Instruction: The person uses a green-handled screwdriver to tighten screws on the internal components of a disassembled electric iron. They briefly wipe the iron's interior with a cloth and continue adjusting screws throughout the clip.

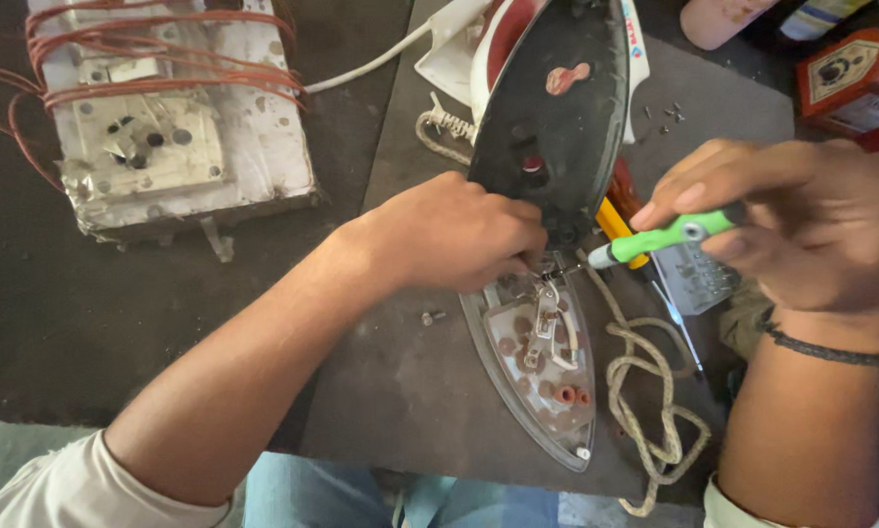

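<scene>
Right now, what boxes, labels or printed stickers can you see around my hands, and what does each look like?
Box: top right corner, red and orange carton with a pale shield-shaped emblem.
Label: on the white iron body, top centre, narrow strip with red and blue print.
Screens or signs: none.

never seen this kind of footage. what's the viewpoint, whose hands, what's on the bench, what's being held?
One picture, from a camera worn on a person's head, looking down at their own two bare hands. No robot is involved. On a dark mat lies an opened clothes iron: the metal soleplate with its fittings showing, and the dark upper body tipped up behind it. The left hand rests where the two parts meet. The right hand holds a green-handled screwdriver, tip at that joint. A braided cord loops to the right; loose screws lie further back. At left sits a foil-covered block wound with reddish wire.
</scene>
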